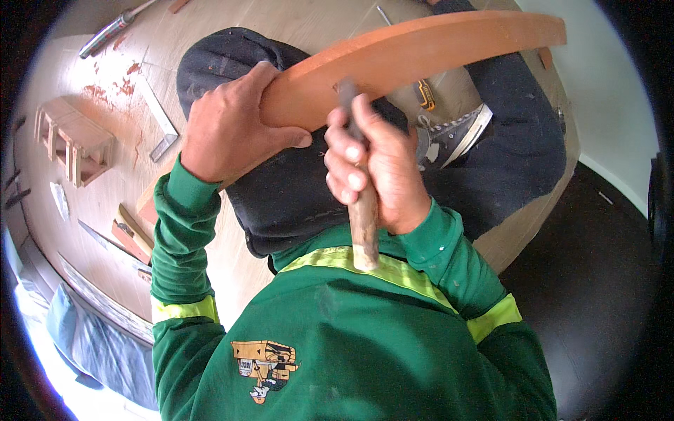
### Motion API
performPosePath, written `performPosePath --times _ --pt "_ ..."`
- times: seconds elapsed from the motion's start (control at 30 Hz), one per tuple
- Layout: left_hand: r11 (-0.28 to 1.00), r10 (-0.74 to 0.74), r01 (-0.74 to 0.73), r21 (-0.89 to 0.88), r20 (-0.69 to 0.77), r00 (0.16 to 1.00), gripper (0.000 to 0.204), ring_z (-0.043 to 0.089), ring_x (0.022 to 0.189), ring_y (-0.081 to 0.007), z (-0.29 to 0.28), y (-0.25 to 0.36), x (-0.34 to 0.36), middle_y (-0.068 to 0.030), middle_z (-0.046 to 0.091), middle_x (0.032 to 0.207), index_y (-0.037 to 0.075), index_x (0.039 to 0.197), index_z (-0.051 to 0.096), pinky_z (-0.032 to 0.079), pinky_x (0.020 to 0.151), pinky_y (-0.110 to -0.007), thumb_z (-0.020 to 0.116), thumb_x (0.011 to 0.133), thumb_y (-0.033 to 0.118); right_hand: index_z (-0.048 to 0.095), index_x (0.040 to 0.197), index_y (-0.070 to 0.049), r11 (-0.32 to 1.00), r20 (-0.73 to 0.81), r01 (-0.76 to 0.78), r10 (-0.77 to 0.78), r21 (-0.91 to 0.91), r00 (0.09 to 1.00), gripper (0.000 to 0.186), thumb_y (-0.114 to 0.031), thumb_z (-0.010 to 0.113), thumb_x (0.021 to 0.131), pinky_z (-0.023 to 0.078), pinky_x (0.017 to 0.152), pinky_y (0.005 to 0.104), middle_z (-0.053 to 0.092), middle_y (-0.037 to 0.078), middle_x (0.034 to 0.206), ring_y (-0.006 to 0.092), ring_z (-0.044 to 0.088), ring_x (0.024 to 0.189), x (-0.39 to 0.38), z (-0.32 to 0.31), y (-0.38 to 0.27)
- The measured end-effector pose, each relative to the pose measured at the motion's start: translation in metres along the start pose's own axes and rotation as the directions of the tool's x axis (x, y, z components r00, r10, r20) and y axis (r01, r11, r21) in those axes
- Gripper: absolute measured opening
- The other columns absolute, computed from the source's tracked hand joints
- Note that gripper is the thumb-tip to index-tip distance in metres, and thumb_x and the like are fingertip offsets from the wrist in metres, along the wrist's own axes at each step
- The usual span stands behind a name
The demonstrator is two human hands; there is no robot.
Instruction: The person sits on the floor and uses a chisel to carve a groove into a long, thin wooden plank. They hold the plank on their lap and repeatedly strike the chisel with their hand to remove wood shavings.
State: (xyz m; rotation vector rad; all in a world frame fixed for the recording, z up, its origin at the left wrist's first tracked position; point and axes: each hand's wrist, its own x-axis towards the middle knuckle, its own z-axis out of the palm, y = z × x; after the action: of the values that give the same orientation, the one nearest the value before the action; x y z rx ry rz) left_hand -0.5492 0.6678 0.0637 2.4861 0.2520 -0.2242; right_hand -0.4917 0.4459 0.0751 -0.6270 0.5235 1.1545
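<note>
A long reddish-brown wooden board [421, 52] with a curved edge lies across my lap, rising to the far right. My left hand [235, 119] is closed over its near left part, thumb on the near face. In my closed right hand [379, 154] is a wooden-handled tool [364, 224] with a dark metal end. That end is blurred and meets the board's face, where a small dark mark shows; its exact kind is hard to make out. The rough handle points back toward my chest.
On the floor at left are a small wooden frame box [74, 140], a try square [160, 126], a wooden hand plane [132, 235], a saw blade [102, 235] and reddish shavings [126, 84]. A caulking tube [109, 34] lies far left. A yellow-black tool [425, 95] lies beside my sneaker [460, 133].
</note>
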Motion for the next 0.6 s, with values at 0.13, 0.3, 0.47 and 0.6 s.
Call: performPosePath --times 0.13,0.3,0.47,0.6 --pt "1.000 -0.002 0.002 -0.015 -0.031 1.000 0.073 0.079 0.095 -0.0414 0.001 0.003 -0.010 -0.0178 0.079 0.103 0.010 0.124 0.069 0.061 0.081 -0.051 0.099 0.070 0.050 0.058 0.113 -0.010 0.872 0.035 0.478 -0.477 -0.102 0.878 0.039 -0.046 0.046 0.121 0.049 0.054 0.0289 0.048 -0.006 0.075 0.0072 0.050 0.058 -0.006 -0.032 -0.087" --pt "0.998 0.058 -0.063 -0.022 -0.174 0.983 0.072 0.072 0.102 -0.0411 0.001 0.013 -0.008 -0.0168 0.074 0.111 0.011 0.134 0.069 0.057 0.088 -0.050 0.096 0.078 0.048 0.059 0.115 -0.013 0.878 -0.134 0.329 -0.394 -0.346 0.909 0.042 -0.054 0.051 0.117 0.049 0.051 0.0349 0.051 -0.002 0.076 0.0149 0.054 0.057 -0.038 -0.051 -0.074" --pt "0.968 0.221 -0.147 0.203 -0.412 0.884 0.059 0.061 0.106 -0.0368 0.029 0.037 -0.003 -0.0153 0.065 0.113 0.007 0.134 0.071 0.052 0.097 -0.049 0.087 0.092 0.045 0.060 0.116 -0.011 0.901 -0.176 0.345 -0.397 -0.264 0.901 0.039 -0.050 0.057 0.116 0.052 0.056 0.0353 0.056 0.000 0.081 0.0164 0.059 0.064 -0.028 -0.100 -0.061" --pt "0.987 0.057 0.010 0.160 -0.413 0.909 0.050 0.065 0.105 -0.0381 0.040 0.046 0.000 -0.0151 0.069 0.112 0.010 0.132 0.073 0.053 0.097 -0.048 0.082 0.096 0.044 0.063 0.125 -0.007 0.834 -0.120 0.383 -0.461 -0.398 0.879 0.036 -0.042 0.056 0.118 0.053 0.059 0.0329 0.058 0.001 0.084 0.0156 0.061 0.069 -0.039 -0.097 -0.069"
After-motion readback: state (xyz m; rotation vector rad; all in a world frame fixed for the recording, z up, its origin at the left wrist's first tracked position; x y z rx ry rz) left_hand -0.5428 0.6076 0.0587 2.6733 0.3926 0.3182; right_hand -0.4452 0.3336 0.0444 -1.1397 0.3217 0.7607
